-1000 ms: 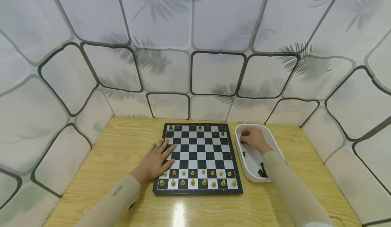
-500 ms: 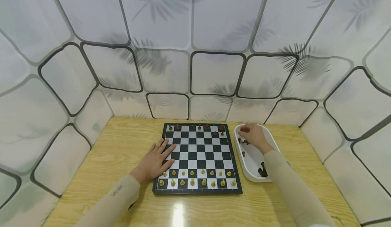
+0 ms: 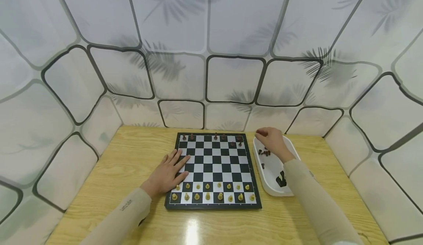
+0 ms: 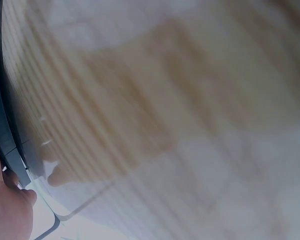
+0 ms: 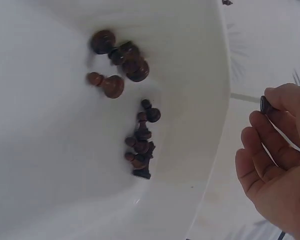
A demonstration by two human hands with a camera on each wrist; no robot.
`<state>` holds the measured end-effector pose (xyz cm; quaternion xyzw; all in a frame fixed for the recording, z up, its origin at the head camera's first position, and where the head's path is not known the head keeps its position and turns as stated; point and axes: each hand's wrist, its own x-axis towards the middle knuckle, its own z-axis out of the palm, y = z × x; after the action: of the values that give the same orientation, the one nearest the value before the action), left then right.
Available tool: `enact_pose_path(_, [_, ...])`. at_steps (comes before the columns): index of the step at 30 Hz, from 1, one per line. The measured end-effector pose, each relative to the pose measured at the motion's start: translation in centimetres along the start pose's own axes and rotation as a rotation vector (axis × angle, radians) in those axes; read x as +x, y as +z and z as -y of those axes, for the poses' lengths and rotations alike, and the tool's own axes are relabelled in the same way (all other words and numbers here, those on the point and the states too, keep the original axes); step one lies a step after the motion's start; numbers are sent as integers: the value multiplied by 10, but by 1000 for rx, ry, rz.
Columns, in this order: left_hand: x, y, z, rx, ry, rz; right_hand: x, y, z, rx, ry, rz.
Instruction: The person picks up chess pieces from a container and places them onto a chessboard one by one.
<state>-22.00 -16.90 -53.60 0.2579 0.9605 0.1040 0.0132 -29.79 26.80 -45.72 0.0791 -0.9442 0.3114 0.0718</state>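
Observation:
My left hand (image 3: 167,173) rests flat with spread fingers on the left side of the chessboard (image 3: 212,168). In the right wrist view, my right hand (image 5: 280,150) pinches a small dark chess piece (image 5: 264,104) between thumb and forefinger; the fingers hide most of it. That hand is over the far left end of the white tray (image 3: 272,169). Dark brown chess pieces (image 5: 113,86) lie jumbled on the tray's floor. Yellow chess pieces (image 3: 207,196) fill the board's two near rows. Several reddish-brown pieces (image 3: 216,136) stand at its far side.
Two black objects (image 3: 281,180) lie in the near end of the tray, close to the right sleeve. The wooden table (image 3: 132,153) runs back to a patterned curtain (image 3: 178,72) that encloses it at the back and both sides.
My right hand has risen from the tray's floor and moved toward its far left rim with a chess piece, uncovering more pieces inside. The left hand has stayed in place.

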Motion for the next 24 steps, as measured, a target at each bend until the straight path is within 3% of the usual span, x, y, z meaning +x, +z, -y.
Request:
enact_pose_path(10, [1, 2, 0, -13, -2, -6, 7, 6, 21, 25, -14, -22])
enact_pose_path(17, [1, 2, 0, -9, 2, -11, 13, 16, 30, 61, -89, -19])
enact_pose_path(24, [1, 2, 2, 8, 10, -15, 17, 25, 39, 82, -108, -12])
